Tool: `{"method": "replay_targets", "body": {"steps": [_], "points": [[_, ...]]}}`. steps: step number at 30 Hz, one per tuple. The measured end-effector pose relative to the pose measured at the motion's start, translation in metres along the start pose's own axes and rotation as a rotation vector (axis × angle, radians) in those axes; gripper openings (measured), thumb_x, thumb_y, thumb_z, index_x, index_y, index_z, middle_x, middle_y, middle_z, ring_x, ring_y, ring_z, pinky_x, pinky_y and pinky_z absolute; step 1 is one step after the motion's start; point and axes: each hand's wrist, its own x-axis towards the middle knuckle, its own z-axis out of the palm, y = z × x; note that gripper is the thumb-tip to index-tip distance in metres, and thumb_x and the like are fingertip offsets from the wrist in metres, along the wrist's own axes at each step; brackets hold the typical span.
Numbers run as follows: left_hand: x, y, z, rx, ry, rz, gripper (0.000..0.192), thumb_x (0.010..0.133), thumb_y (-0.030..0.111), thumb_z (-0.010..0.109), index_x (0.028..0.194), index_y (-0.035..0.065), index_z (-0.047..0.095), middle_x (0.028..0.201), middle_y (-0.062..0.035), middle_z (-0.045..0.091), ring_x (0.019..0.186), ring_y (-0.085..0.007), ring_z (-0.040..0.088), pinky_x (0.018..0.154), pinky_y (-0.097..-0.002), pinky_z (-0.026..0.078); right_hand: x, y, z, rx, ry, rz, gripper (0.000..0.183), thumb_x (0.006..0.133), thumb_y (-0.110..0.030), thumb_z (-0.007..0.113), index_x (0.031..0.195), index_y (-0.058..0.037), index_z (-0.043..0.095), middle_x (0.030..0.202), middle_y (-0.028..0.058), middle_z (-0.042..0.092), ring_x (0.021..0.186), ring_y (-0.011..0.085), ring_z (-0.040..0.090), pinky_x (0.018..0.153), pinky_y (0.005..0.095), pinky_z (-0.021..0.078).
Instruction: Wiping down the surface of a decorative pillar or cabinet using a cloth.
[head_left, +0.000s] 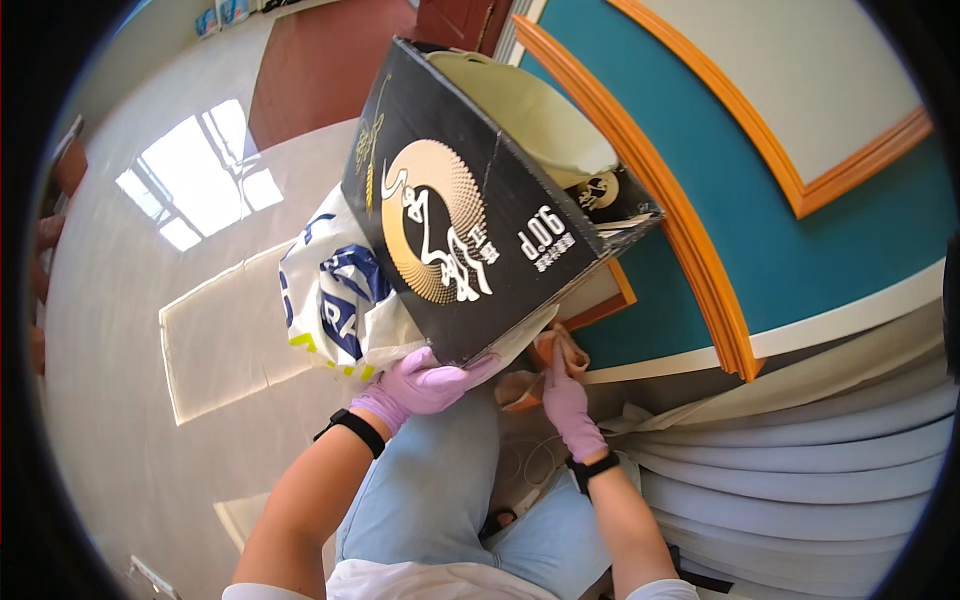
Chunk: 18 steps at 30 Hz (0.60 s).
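A black cardboard box (450, 202) bearing printed writing is tilted in front of me, its top open towards the wall. Inside it sits a pale green plastic tub (525, 105). A white plastic bag (360, 300) with blue and yellow-green print bulges out at the box's left side. My left hand (424, 382), in a thin purple glove, holds the box at its near lower corner, fingers along the bottom edge. Lower right, my gloved right hand (566, 401) reaches to an orange-brown object (571, 352) beside the wall; its kind is unclear, and my fingertips are partly hidden.
Close on the right stands a teal wall (795, 277) with raised orange wooden moulding (675, 210). A pale gathered curtain (787, 465) hangs below it. Glossy tiled floor (112, 315) spreads to the left, with a dark red patch (315, 67) at the back. A thin white cable (525, 457) lies between my legs.
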Motion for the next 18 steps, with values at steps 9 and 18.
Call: {"method": "replay_targets", "body": {"steps": [9, 18], "points": [[-0.004, 0.0, 0.013, 0.402, -0.012, 0.118, 0.049, 0.064, 0.025, 0.056, 0.113, 0.0267, 0.054, 0.097, 0.0161, 0.057, 0.071, -0.0077, 0.046, 0.071, -0.0277, 0.035, 0.002, -0.074, -0.16, -0.081, 0.487, -0.191, 0.048, 0.081, -0.014, 0.048, 0.128, -0.0166, 0.036, 0.065, 0.015, 0.058, 0.056, 0.0335, 0.057, 0.052, 0.0402, 0.0472], [-0.007, 0.011, 0.026, 0.173, 0.11, -0.098, 0.047, 0.065, 0.025, 0.054, 0.112, 0.0299, 0.054, 0.108, 0.0199, 0.051, 0.1, -0.005, 0.032, 0.09, -0.0307, 0.025, 0.004, -0.057, -0.156, -0.189, 0.364, -0.029, 0.039, 0.081, -0.023, 0.045, 0.12, -0.0208, 0.046, 0.069, 0.017, 0.06, 0.066, 0.0354, 0.058, 0.061, 0.0448, 0.0471]]}}
